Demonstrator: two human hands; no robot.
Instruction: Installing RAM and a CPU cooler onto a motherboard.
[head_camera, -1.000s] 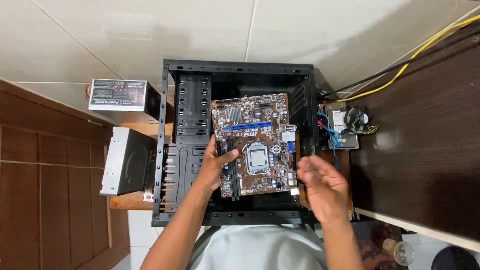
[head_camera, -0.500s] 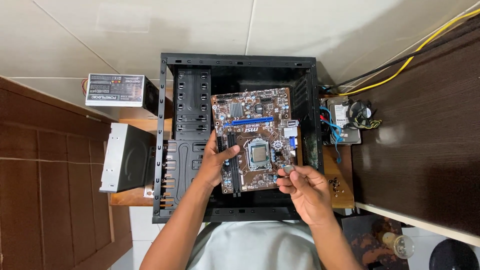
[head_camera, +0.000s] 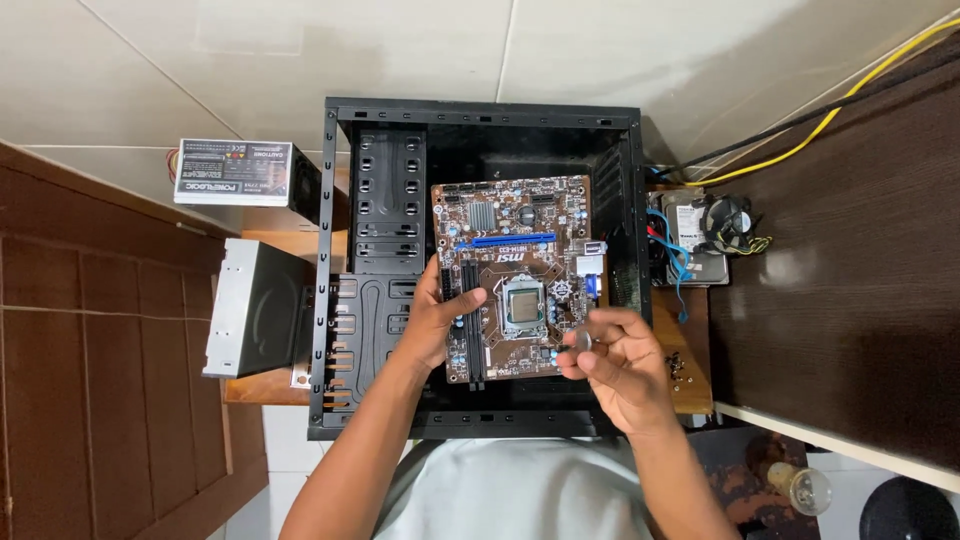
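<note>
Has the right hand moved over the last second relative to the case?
Yes. The right hand has shifted left, from over the right wall of the black case to over the lower right corner of the motherboard, pinching a small round silvery part.

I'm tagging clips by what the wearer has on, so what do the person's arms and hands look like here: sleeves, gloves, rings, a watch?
Both forearms are bare up to the bottom edge of the picture, with no sleeves in sight. The left hand and the right hand wear no gloves, and no ring, watch or wristband shows. A light-coloured garment covers the body below them.
</note>
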